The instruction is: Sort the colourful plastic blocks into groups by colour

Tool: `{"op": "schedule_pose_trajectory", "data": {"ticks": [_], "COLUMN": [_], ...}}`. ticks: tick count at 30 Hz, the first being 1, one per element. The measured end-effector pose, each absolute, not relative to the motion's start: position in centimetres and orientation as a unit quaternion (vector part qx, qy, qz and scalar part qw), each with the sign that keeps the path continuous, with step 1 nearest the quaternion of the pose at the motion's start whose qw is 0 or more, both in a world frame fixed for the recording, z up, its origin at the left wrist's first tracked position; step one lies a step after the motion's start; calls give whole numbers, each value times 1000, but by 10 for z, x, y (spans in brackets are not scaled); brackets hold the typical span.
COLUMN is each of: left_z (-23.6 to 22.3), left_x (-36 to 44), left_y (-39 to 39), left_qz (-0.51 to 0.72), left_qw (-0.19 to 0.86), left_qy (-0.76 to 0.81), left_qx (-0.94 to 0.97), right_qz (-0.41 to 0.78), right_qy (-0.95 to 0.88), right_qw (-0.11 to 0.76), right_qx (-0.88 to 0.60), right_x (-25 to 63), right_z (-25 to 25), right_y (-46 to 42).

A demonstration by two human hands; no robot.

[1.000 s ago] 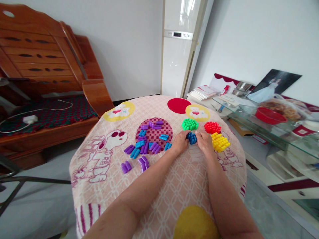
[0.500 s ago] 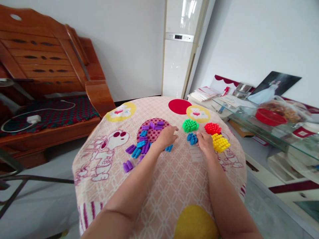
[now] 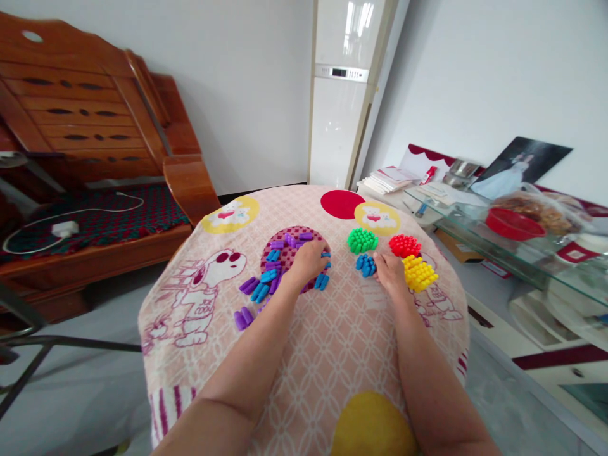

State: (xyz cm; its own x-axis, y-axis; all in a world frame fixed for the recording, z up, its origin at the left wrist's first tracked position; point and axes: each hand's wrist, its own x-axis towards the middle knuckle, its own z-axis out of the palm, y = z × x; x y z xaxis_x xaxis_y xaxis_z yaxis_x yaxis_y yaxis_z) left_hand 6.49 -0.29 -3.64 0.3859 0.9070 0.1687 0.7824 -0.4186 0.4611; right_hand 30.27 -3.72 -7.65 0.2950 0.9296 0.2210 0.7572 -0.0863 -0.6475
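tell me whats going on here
Someone is handling small coloured pieces on a cloth-covered table. The left hand is at a blue piece, its grip hidden; the right hand is at the edge of a blue bunch. A green bunch, a red bunch and a yellow bunch sit nearby; purple pieces lie scattered leftward.

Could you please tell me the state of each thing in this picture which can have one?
Green pieces: clustered.
Red pieces: clustered.
Yellow pieces: clustered.
Small blue cluster: grouped, at the right hand's fingertips.
Loose blue pieces: scattered.
Purple pieces: scattered.
Left hand: fingers bent near loose blue pieces, grip unclear.
Display: dark.
White charger: lying on the bench.
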Motion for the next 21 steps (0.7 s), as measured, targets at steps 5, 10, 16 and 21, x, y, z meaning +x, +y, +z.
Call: {"op": "schedule_pose_trajectory", "data": {"ticks": [5,10,16,21], "left_z": [-46,-61,-60,-61], "left_x": [102,123,116,118], "left_y": [-18,-21,-16,-19], "left_qz": [224,225,245,251], "left_qw": [166,205,314,305], "left_qy": [511,508,480,453], "left_qx": [813,806,782,800], "right_qz": [112,107,103,105], "right_qy": [-586,-589,-594,-590], "right_qw": [338,326,335,332], "right_qx": [-728,-732,-724,-728], "right_x": [302,301,301,300], "right_z": [-76,-74,-75,-73], "right_y": [-37,-38,-37,-38]}}
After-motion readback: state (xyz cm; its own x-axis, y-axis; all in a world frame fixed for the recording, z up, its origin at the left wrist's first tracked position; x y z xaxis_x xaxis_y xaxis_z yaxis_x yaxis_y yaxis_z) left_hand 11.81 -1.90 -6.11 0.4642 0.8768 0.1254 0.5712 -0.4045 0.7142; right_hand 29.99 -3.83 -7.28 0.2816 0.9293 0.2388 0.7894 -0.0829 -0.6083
